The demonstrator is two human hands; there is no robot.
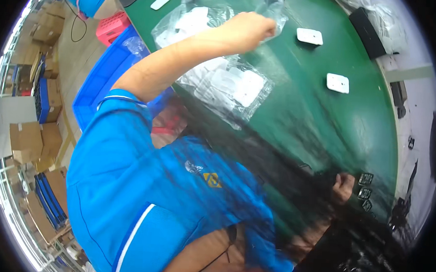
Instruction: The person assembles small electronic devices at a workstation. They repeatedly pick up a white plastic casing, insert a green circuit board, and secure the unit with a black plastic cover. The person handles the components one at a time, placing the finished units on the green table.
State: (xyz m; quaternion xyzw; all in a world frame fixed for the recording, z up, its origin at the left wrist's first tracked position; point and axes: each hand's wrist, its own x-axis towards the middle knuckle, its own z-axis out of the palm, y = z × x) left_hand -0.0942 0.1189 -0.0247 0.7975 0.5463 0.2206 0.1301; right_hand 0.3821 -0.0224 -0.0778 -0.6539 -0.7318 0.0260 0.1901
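Note:
My left hand is closed in a fist over the far side of the green table. Clear plastic lies right against its fingers; what they hold, if anything, is hidden. Under and beside that forearm lie clear plastic bags with white flat pieces in them. Lower right, my right hand has curled fingers, partly covered by dark hair hanging across the view. Whatever it grips cannot be made out. Several small black square parts sit just right of it.
Two white rounded plates lie apart on the green table. A black box stands at its far right edge. Left of the table are a blue bin and a pink crate. Cardboard boxes are stacked farther left.

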